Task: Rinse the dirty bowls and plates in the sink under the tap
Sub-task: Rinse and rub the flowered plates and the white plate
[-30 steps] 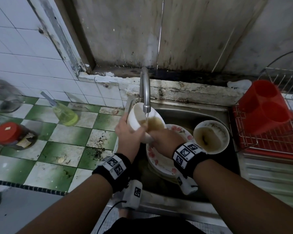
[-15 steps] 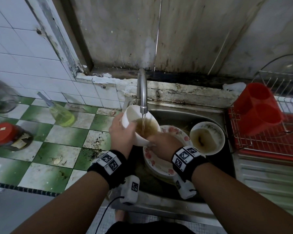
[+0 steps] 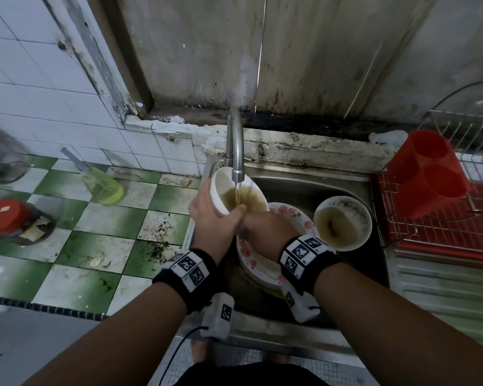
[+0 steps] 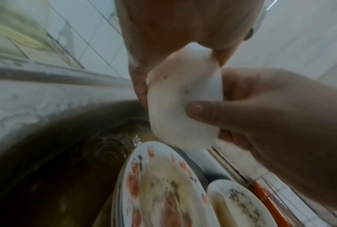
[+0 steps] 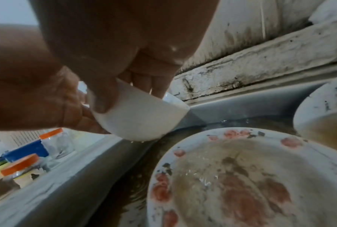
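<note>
1. While water runs from the tap point(image 3: 236, 151), a white bowl point(image 3: 236, 190) of brownish water is gripped over the sink point(image 3: 304, 185) by the left hand point(image 3: 211, 221) and right hand point(image 3: 265, 229).
2. Compared with half a second earlier, little is changed.
3. Green-and-white tiles point(image 3: 95, 240) are seen leftward; a flowered plate point(image 5: 241, 176) lies below.

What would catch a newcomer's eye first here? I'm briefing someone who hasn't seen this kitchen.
The white bowl held by both hands under the running tap, brown water pooling inside. Right of it in the sink, a second dirty bowl beside a flowered plate. The red cutlery holder stands in the wire rack on the right.
</note>
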